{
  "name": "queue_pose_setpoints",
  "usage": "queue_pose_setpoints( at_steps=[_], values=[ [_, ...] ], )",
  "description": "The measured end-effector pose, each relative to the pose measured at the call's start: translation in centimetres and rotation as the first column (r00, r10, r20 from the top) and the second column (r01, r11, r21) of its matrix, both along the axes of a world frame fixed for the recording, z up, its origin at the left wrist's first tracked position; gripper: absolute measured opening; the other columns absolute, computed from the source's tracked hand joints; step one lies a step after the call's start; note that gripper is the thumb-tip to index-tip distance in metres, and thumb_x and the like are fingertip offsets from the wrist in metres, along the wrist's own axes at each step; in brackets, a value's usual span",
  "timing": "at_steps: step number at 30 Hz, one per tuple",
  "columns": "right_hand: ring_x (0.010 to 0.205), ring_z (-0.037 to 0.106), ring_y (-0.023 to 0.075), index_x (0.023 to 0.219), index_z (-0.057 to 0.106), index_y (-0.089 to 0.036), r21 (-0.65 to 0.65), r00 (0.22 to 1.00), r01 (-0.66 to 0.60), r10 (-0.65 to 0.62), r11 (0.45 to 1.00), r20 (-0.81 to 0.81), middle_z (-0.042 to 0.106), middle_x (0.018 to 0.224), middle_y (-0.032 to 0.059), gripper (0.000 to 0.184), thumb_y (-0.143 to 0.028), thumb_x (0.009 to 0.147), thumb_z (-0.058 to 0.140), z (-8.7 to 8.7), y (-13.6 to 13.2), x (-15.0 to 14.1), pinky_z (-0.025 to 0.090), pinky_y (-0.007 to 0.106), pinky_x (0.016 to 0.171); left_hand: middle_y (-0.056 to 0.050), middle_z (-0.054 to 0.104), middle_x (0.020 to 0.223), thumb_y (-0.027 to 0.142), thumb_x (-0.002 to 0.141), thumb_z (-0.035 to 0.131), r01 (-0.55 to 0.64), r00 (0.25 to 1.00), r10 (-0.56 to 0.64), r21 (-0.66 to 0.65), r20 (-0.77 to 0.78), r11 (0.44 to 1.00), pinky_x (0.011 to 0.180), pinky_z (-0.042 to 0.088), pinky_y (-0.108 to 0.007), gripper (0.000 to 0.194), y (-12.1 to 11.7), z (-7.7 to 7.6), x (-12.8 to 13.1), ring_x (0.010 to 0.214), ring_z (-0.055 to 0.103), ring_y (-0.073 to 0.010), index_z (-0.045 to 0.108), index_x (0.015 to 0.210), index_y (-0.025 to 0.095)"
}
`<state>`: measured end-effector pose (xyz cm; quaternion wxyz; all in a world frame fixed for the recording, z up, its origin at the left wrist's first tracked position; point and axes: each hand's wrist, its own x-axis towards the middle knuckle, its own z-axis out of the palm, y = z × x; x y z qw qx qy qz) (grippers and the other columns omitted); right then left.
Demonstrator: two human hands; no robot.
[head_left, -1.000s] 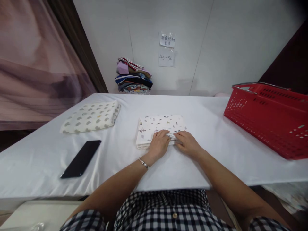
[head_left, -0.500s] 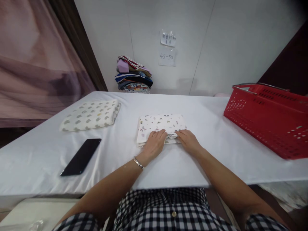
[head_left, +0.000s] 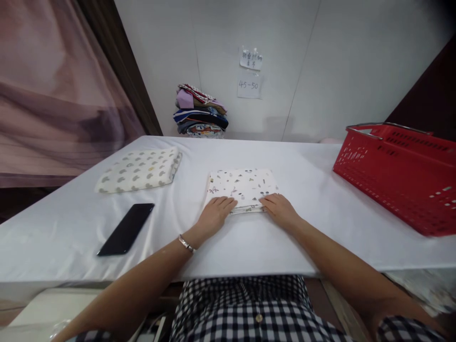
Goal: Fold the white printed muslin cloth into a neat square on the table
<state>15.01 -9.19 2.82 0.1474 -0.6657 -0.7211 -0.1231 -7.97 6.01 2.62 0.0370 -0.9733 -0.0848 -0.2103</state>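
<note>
A folded white cloth [head_left: 242, 183] with small printed motifs lies flat in the middle of the table, its stacked layers showing along the front edge. My left hand [head_left: 215, 214] rests over the front left corner, fingers stretched out on the top layer and the thumb out of sight. At the front right corner, my right hand [head_left: 280, 209] has its fingers bent over the edge, closed on the cloth; its thumb is hidden too. A bracelet [head_left: 186, 243] circles the left wrist.
A second folded cloth [head_left: 140, 171] with grey motifs lies at the left, behind a black phone [head_left: 126, 229]. On the right stands a red basket [head_left: 399, 175]. Stacked fabrics [head_left: 201, 114] rise beyond the far edge of the white-covered table [head_left: 302, 164], below paper notes [head_left: 249, 85].
My left hand has slid left along the front edge to the corner. The front fold, bunched between my hands before, now lies flatter. My right hand has barely moved.
</note>
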Motion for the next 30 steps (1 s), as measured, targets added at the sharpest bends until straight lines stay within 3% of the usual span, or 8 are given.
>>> queue_pose_setpoints(
  at_steps=[3, 8, 13, 19, 25, 30],
  values=[
    [0.092, 0.052, 0.0216, 0.109, 0.056, -0.021, -0.029, 1.000, -0.023, 0.023, 0.999, 0.005, 0.061, 0.104, 0.0078, 0.024, -0.022, 0.090, 0.041, 0.2, -0.2, 0.2, 0.040, 0.034, 0.075, -0.008, 0.054, 0.125, 0.004, 0.084, 0.034, 0.020, 1.000, -0.020, -0.025, 0.011, 0.999, 0.093, 0.039, -0.040, 0.045, -0.2, 0.1, -0.3, 0.114, 0.047, -0.0207, 0.046, 0.125, 0.018],
    [0.101, 0.050, 0.0233, 0.125, 0.046, -0.021, -0.053, 0.993, -0.118, 0.117, 0.992, -0.010, 0.056, 0.116, 0.0094, 0.036, -0.028, 0.089, 0.044, 0.4, -1.0, 0.9, 0.041, 0.038, 0.082, -0.011, 0.050, 0.129, 0.023, 0.087, 0.045, 0.063, 0.998, -0.063, -0.044, -0.005, 0.997, 0.097, 0.036, -0.044, 0.043, -0.4, 0.5, -0.7, 0.119, 0.044, -0.0242, 0.041, 0.129, 0.017],
    [0.104, 0.050, 0.0229, 0.130, 0.042, -0.021, -0.029, 0.993, -0.113, 0.114, 0.993, 0.017, 0.056, 0.118, 0.0092, 0.041, -0.016, 0.090, 0.037, -0.3, -1.3, 1.4, 0.042, 0.040, 0.084, -0.009, 0.055, 0.123, 0.020, 0.088, 0.045, 0.024, 0.999, -0.024, 0.002, 0.023, 1.000, 0.092, 0.039, -0.041, 0.036, -0.3, 0.5, -0.5, 0.112, 0.049, -0.0226, 0.045, 0.124, 0.018],
    [0.105, 0.052, 0.0210, 0.128, 0.045, -0.021, 0.040, 0.992, -0.117, 0.119, 0.992, -0.033, 0.058, 0.118, 0.0086, 0.038, -0.019, 0.091, 0.035, -0.5, -1.3, 2.0, 0.044, 0.040, 0.087, -0.007, 0.061, 0.113, 0.023, 0.090, 0.041, -0.022, 0.999, 0.020, 0.034, 0.051, 0.999, 0.085, 0.042, -0.035, 0.028, 0.0, 0.2, -0.4, 0.100, 0.055, -0.0196, 0.051, 0.116, 0.016],
    [0.106, 0.053, 0.0215, 0.127, 0.046, -0.024, -0.011, 0.995, -0.088, 0.087, 0.996, -0.057, 0.058, 0.118, 0.0071, 0.037, -0.023, 0.093, 0.033, -0.1, -1.2, 2.0, 0.045, 0.041, 0.087, -0.007, 0.062, 0.110, 0.017, 0.090, 0.040, -0.075, 0.997, 0.074, 0.057, 0.022, 0.996, 0.083, 0.042, -0.036, 0.030, -0.3, 0.2, -0.1, 0.100, 0.056, -0.0206, 0.049, 0.118, 0.017],
    [0.101, 0.055, 0.0216, 0.121, 0.051, -0.021, -0.043, 0.998, -0.044, 0.042, 0.998, -0.046, 0.061, 0.113, 0.0077, 0.033, -0.029, 0.092, 0.038, 0.4, -0.6, 1.7, 0.046, 0.038, 0.085, -0.010, 0.059, 0.116, 0.025, 0.086, 0.049, -0.087, 0.996, 0.085, 0.046, 0.033, 0.995, 0.086, 0.044, -0.037, 0.036, -0.5, 0.9, 0.1, 0.106, 0.054, -0.0223, 0.046, 0.121, 0.015]
  ],
)
